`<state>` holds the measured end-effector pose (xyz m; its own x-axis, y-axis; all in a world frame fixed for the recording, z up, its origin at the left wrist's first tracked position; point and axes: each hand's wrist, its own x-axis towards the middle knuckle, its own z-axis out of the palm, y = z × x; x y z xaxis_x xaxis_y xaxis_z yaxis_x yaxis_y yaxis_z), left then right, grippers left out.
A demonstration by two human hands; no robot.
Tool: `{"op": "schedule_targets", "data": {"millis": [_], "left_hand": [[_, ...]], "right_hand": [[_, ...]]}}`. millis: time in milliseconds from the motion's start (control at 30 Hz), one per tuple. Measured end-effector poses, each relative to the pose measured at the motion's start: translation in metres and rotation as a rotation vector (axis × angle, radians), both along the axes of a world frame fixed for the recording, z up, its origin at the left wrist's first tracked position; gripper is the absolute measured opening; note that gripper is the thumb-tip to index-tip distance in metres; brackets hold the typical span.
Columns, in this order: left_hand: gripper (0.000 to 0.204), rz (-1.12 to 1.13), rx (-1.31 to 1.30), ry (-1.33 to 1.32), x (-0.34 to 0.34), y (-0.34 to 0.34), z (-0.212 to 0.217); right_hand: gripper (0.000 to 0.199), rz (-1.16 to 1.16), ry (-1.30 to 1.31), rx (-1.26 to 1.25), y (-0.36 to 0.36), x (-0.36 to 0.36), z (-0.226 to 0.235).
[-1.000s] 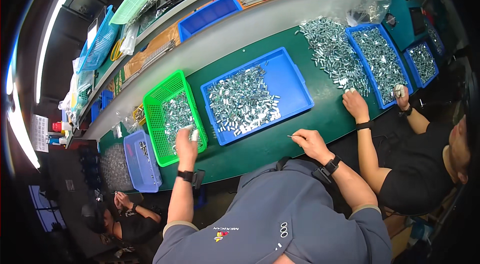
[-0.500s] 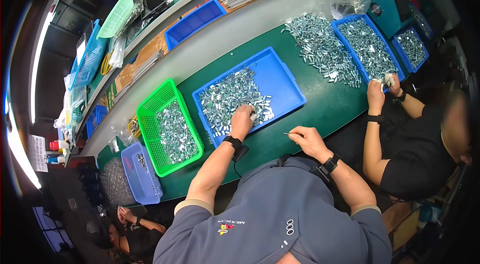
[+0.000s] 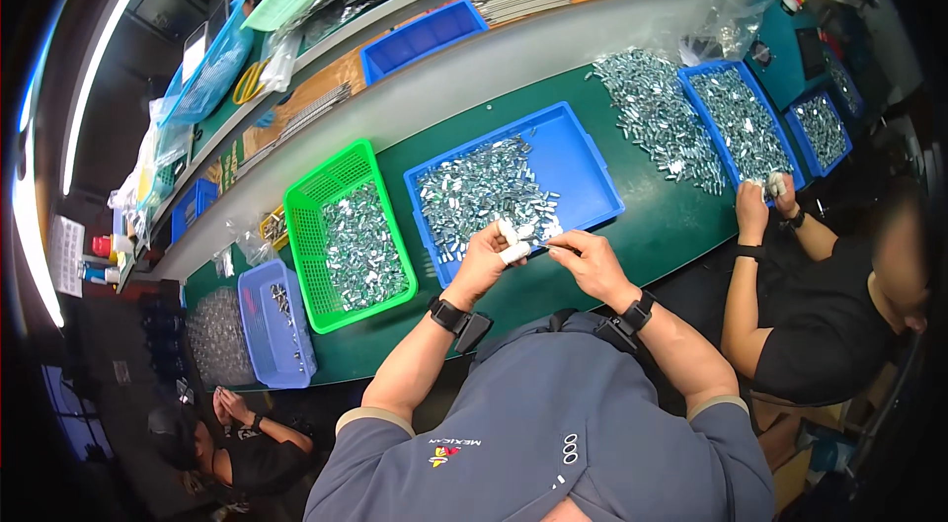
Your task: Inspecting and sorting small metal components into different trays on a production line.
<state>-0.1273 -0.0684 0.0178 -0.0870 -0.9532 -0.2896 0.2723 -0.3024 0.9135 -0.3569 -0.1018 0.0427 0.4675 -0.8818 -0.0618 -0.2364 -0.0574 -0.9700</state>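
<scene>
At blue tray (image 3: 583, 171), what left hand (image 3: 484, 263) holds I cannot tell; right hand (image 3: 598, 270) pinches tool (image 3: 562, 247), which loose grip could drop.

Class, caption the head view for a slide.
Right hand holds a thin item beside left hand at a blue tray of metal parts.

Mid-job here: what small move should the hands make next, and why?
I'd probably hold the left hand steady and ease the thin tool in the right hand toward its white-covered fingertips: the hands are close together near the blue tray, and the tool points that way. What those fingertips hold is too small to tell.
</scene>
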Motion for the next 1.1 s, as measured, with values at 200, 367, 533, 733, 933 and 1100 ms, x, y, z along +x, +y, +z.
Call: {"op": "schedule_targets", "data": {"millis": [200,367,533,733,933,1100], "left_hand": [[0.016,0.006,-0.053,0.013,0.006,0.02,0.013],[0.014,-0.037,-0.055,0.015,0.009,0.027,0.012],[0.018,-0.021,-0.044,0.043,0.002,0.02,0.021],[0.014,-0.017,-0.09,0.025,0.0,0.014,0.023],[0.017,0.032,-0.095,0.082,-0.003,0.013,0.027],[0.02,-0.013,-0.089,0.01,-0.006,0.014,0.029]], "right_hand": [[0.019,0.079,-0.037,-0.105,0.002,0.016,0.008],[0.017,0.136,0.033,-0.229,0.005,0.016,0.015],[0.017,0.087,-0.008,-0.208,0.004,0.012,0.023],[0.018,0.084,0.035,-0.229,-0.004,0.008,0.03],[0.016,0.076,0.024,-0.298,-0.003,0.011,0.034],[0.014,0.085,0.028,-0.337,-0.007,0.009,0.032]]}}
